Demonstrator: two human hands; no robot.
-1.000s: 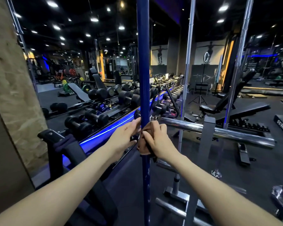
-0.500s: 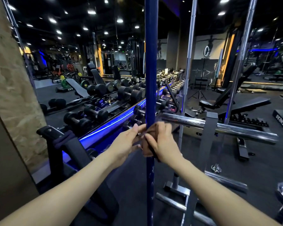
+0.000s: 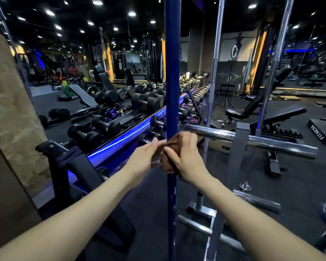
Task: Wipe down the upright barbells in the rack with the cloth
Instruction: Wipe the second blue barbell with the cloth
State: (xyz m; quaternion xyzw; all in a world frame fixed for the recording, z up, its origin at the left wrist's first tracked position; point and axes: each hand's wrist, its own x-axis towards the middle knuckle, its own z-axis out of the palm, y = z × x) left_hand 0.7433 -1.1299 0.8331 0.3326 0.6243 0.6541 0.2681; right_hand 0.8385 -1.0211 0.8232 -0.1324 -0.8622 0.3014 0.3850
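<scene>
A blue upright barbell (image 3: 171,72) stands straight in front of me, running from top to bottom of the view. A brown cloth (image 3: 172,146) is wrapped round it at about chest height. My right hand (image 3: 186,157) grips the cloth round the bar. My left hand (image 3: 145,159) is at the bar's left side, its fingers touching the cloth's edge. Two chrome upright barbells (image 3: 215,53) (image 3: 279,59) stand further right. A chrome horizontal bar (image 3: 252,141) of the rack crosses behind my right hand.
A long dumbbell rack (image 3: 120,117) with a blue light strip runs along the mirror wall on the left. A black padded stand (image 3: 73,166) is near my left arm. Adjustable benches (image 3: 262,112) sit on the right. The rack's metal base (image 3: 201,210) lies on the dark floor.
Both hands with the cloth have slid a little up the blue bar, and the view has tilted slightly. The grip looks the same.
</scene>
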